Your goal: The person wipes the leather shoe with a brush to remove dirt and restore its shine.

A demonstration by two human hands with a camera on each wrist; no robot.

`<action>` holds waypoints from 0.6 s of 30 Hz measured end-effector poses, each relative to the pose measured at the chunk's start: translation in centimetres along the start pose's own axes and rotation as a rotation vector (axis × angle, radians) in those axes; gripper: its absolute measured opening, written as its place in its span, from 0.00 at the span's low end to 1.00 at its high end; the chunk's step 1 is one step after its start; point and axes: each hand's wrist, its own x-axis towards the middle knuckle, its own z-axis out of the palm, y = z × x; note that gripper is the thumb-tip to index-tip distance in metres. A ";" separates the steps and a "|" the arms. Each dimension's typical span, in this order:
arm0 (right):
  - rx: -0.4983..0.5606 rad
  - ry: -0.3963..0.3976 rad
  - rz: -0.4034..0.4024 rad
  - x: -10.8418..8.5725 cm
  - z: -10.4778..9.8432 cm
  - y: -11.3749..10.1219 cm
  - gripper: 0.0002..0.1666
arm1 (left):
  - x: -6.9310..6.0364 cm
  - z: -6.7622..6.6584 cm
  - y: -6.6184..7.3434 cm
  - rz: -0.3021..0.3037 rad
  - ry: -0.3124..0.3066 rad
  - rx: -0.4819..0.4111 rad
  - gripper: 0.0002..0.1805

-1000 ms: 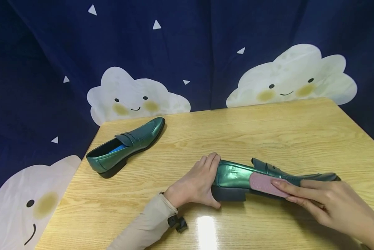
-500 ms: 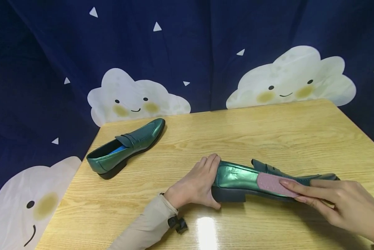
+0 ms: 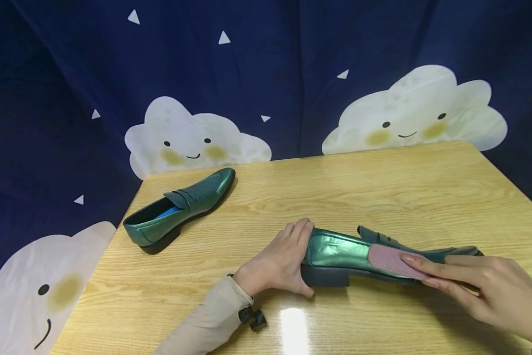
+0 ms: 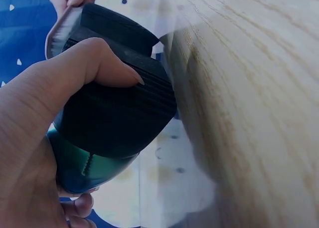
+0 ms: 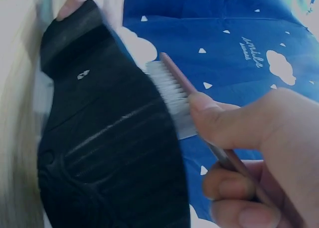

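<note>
A shiny green loafer point(image 3: 337, 250) is tilted on its side, its toe pointing right. My left hand point(image 3: 277, 259) grips it round the heel, with the thumb pressed on the black heel block point(image 4: 117, 113) in the left wrist view. My right hand point(image 3: 485, 286) holds a pink-backed brush point(image 3: 388, 260) against the shoe's near side. In the right wrist view the white bristles point(image 5: 169, 91) meet the edge beside the black sole point(image 5: 109, 133), and the fingers curl round the brush handle point(image 5: 232, 163). The right hand partly hides the toe.
A matching green loafer point(image 3: 195, 195) stands upright at the back left of the wooden table point(image 3: 319, 192), something blue inside it. Behind the table hangs a dark blue curtain point(image 3: 284, 59) with clouds and triangles. A black device sits at the left wrist.
My right hand has slid the brush to the right along the loafer's side, toward the toe, mostly in the first half second. The left hand and the gripped shoe stay in place.
</note>
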 end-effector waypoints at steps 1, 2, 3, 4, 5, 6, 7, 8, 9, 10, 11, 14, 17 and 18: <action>-0.008 -0.001 0.005 0.0 0.0 0.0 0.24 | 0.0 0.0 0.0 0.001 0.002 0.000 0.74; -0.017 -0.001 0.010 0.0 0.1 -0.1 0.23 | 0.0 0.0 0.0 0.002 0.004 0.000 0.74; -0.024 -0.001 0.015 0.0 0.1 -0.1 0.22 | 0.0 0.1 0.0 0.002 0.007 -0.001 0.74; -0.028 0.002 0.015 0.0 0.1 -0.2 0.22 | 0.0 0.1 -0.1 0.004 0.010 -0.001 0.74; -0.024 0.003 0.009 0.0 0.1 -0.2 0.22 | 0.0 0.1 -0.1 0.004 0.011 -0.001 0.74; -0.010 0.002 -0.002 0.0 0.1 -0.2 0.23 | 0.0 0.1 -0.1 0.004 0.012 -0.002 0.74; 0.011 0.000 -0.017 0.0 0.1 -0.2 0.23 | 0.0 0.1 -0.1 0.004 0.012 -0.003 0.74; 0.034 -0.006 -0.031 0.0 0.1 -0.3 0.25 | 0.0 0.1 -0.1 0.004 0.012 -0.005 0.74; 0.056 -0.013 -0.045 0.0 0.1 -0.3 0.27 | 0.0 0.1 -0.1 0.004 0.012 -0.007 0.74; 0.075 -0.019 -0.058 0.0 0.1 -0.4 0.29 | 0.0 0.0 -0.1 0.005 0.011 -0.009 0.74; 0.089 -0.017 -0.074 0.0 0.1 -0.4 0.30 | 0.0 0.0 -0.1 0.006 0.012 -0.009 0.74; 0.069 -0.010 -0.053 0.0 0.1 -0.3 0.29 | 0.0 0.0 -0.1 0.009 0.014 -0.009 0.74; 0.017 0.008 -0.010 0.0 0.0 -0.1 0.26 | 0.0 0.1 -0.1 0.011 0.014 -0.007 0.74; 0.007 0.009 0.002 -0.1 0.0 -0.1 0.26 | 0.0 0.1 -0.1 0.013 0.014 -0.007 0.74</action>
